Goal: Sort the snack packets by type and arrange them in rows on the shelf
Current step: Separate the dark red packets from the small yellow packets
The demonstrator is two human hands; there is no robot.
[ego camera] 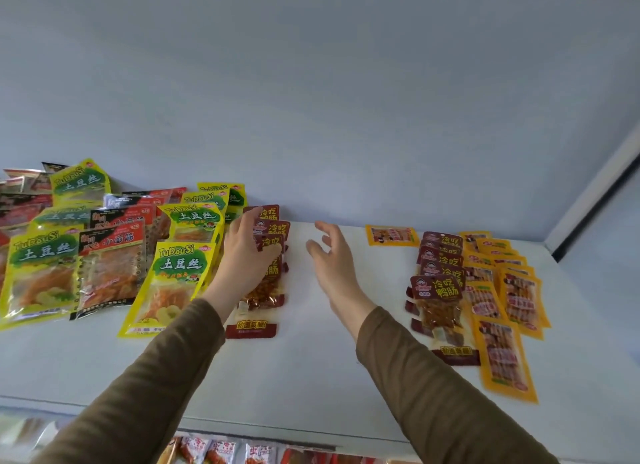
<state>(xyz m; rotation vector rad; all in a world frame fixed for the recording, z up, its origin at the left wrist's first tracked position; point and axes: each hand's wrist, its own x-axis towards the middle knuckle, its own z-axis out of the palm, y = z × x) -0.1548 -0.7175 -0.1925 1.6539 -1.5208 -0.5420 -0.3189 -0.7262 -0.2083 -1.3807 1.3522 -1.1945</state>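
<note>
Head view: the left hand [247, 252] presses, fingers spread, on a maroon row [265, 273]; the right hand [330, 252] hovers empty, fingers apart. Right of it lie sorted rows [478, 283]; left, a mixed pile [86, 242] remains on the shelf [311, 377].

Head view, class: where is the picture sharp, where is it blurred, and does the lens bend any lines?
Head view: print on the dark red packets reads sharp; the bottom left corner is smeared; the right hand looks slightly soft; light is even, with faint shadows and no strong glare; the white shelf front edge bows, showing wide-angle distortion.
</note>
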